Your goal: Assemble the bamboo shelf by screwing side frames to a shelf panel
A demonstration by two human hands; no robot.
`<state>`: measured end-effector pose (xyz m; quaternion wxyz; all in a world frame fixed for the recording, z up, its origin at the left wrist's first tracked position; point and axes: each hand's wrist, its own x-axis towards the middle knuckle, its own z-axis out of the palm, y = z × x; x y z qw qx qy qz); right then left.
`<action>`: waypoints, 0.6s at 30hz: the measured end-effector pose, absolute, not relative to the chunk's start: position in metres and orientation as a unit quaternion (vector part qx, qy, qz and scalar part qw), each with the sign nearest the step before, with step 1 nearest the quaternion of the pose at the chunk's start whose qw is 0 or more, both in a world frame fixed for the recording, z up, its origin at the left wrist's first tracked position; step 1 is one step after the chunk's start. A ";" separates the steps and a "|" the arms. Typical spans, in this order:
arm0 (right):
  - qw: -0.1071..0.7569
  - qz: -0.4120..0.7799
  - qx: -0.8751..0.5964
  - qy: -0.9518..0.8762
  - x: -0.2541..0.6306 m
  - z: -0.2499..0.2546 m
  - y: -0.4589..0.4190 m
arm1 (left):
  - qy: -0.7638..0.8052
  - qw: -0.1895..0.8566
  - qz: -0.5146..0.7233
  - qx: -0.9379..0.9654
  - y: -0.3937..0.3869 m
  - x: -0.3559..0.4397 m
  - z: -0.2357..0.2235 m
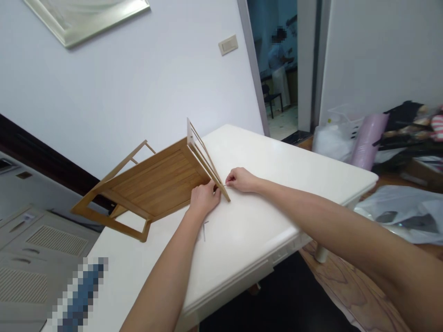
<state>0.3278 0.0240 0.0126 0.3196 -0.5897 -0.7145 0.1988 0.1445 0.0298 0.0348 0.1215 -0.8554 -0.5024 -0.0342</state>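
Note:
A wooden rack-like piece of furniture (pixel 152 180) with a slatted panel and open end frames stands tilted on the white table. My left hand (pixel 205 199) is closed on the panel's lower right corner, beside the upright end frame (pixel 204 159). On the outer side of that frame, my right hand (pixel 242 180) pinches a thin metal piece (pixel 224 186) that points at the wood. Whether it is a screw or a tool is too small to tell. An L-shaped metal hex key (pixel 204 230) lies on the tabletop beside my left forearm.
The white table (pixel 294 170) runs from the wall to my lap. Bags and a rolled pink mat (pixel 369 140) lie on the floor at the right. Through the doorway stands a person (pixel 278 64) near a chair (pixel 272 99). A light cabinet (pixel 44 249) is at the left.

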 end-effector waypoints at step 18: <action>0.355 0.234 -0.580 -0.695 0.328 0.014 0.025 | -0.531 0.126 -0.048 -0.837 0.028 0.150 0.036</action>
